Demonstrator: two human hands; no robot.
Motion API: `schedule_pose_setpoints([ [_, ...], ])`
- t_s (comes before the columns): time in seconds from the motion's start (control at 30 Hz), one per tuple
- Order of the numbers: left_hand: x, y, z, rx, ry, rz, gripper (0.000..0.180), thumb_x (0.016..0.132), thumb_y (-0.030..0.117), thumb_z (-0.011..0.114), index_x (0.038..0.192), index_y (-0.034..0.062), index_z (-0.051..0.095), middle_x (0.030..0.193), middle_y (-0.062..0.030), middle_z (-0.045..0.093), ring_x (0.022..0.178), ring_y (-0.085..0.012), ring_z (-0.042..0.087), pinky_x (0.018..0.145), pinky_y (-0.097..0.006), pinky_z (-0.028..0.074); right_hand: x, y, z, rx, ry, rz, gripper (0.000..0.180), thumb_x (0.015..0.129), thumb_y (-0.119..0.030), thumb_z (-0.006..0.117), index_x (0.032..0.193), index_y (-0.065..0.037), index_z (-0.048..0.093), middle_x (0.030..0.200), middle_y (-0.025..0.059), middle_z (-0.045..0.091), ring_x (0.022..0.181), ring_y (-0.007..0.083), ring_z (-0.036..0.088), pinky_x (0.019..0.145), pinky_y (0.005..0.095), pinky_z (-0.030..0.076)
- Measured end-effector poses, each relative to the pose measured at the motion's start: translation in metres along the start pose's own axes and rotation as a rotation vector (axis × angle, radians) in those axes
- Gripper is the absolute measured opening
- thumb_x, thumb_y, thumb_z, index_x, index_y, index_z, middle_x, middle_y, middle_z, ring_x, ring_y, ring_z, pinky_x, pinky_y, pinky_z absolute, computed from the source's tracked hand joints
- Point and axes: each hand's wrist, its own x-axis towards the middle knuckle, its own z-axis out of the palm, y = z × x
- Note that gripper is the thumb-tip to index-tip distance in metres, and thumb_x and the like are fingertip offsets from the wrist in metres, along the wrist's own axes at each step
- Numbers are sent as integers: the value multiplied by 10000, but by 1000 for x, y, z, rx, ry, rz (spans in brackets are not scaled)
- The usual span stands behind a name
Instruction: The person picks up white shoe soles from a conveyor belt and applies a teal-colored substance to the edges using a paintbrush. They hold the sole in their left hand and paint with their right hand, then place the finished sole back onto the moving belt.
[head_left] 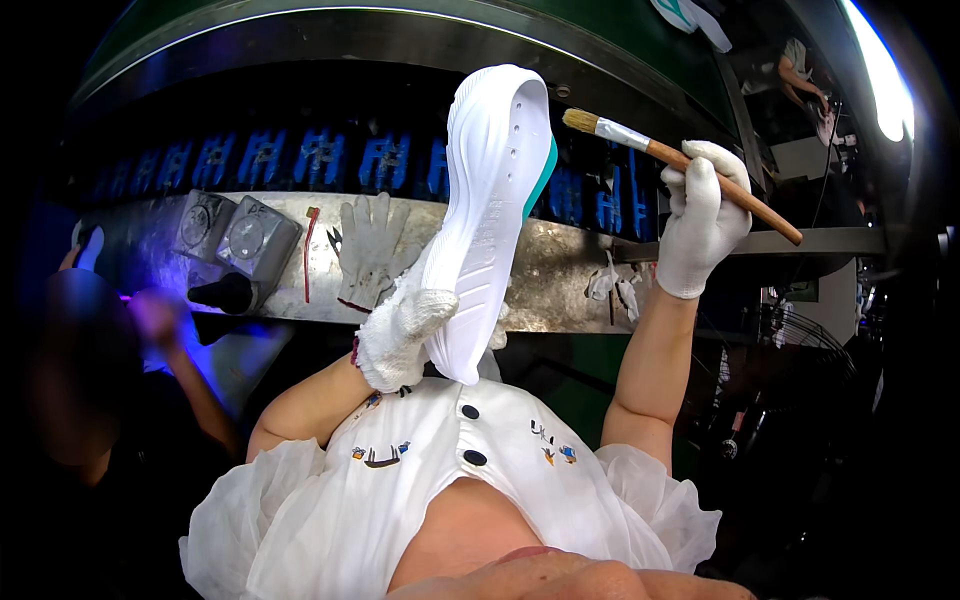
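The left hand (400,335), in a white knitted glove, has its grip closed around the lower end of a white shoe sole (490,200), holding it up near the centre of the frame. The sole stands almost upright, leaning a little to the right, its moulded underside facing the camera and a teal edge showing along its right side. Its top end reaches the upper middle of the frame.

The right hand (700,220), also in a white glove, is raised at the upper right, its grip shut around the wooden handle of a paintbrush (680,160). The brush slants down to the right; its pale bristles point left, near the upper right edge of the sole but apart from it.

Behind both runs a worn metal surface (560,280) across the middle of the frame. On it, to the left of the sole, lies a spare grey glove (372,245), and further left two grey boxy devices (240,235). A blurred person (110,370) shows at the lower left.
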Motion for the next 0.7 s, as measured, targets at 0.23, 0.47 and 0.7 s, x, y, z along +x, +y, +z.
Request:
schedule_pose_setpoints([
  [0.23,-1,-1,-2,-9,82,42,677,814,347,609,1343,40,320,1162,-130,538,1006,-241,578,807,-394,521,-19,-6,-1,101,-157,-92,100,783,49,547,877,39,580,830,91,598,650,105,585,587,200,479],
  [0.47,1,5,1,-38,45,72,608,851,412,547,1253,-24,412,1092,-169,572,931,-267,610,751,-381,541,-29,-1,-7,7,-348,-240,90,687,12,603,776,11,615,657,64,571,535,103,486,480,220,378],
  [0.7,-1,12,12,-30,8,127,619,846,402,568,1276,-6,388,1134,-173,552,954,-266,604,807,-374,526,-36,-6,-9,52,-339,-273,79,694,5,608,773,11,613,660,76,582,558,113,501,497,219,390],
])
